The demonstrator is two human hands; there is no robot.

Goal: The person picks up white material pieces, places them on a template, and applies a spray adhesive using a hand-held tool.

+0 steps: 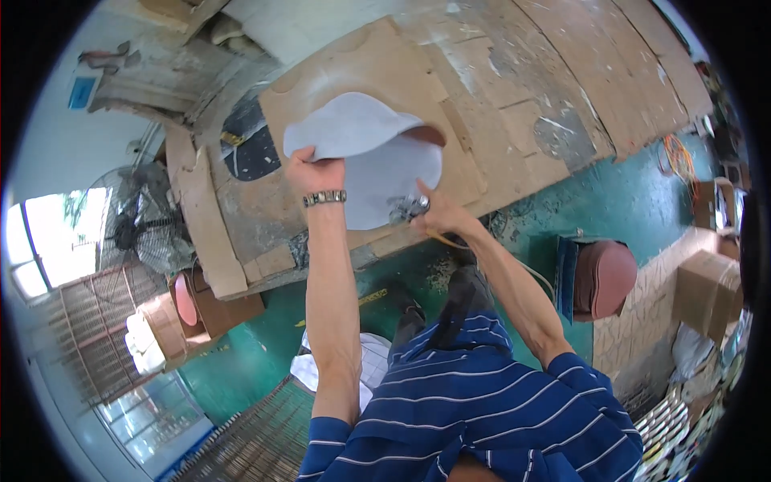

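Note:
My left hand [315, 173], with a beaded bracelet at its wrist, pinches the near edge of a pale grey, rounded sheet piece [349, 124]. That piece is lifted and tilted, and its right end curls to show a reddish-brown side. Beneath it a second pale grey area [392, 177] shows; I cannot tell whether it is a separate piece or the same one folded. My right hand [442, 212] grips a small metal spray gun [408, 209] close to the lower right edge of the grey material. A thin hose [522, 265] runs from the gun toward the right.
Worn cardboard [369, 60] covers the workbench. A dark oval patch [250, 140] lies to the left. On the floor side are a caged fan [136, 217] at left, stacked reddish-brown pieces [606, 277] at right, and cardboard boxes [707, 293] beyond.

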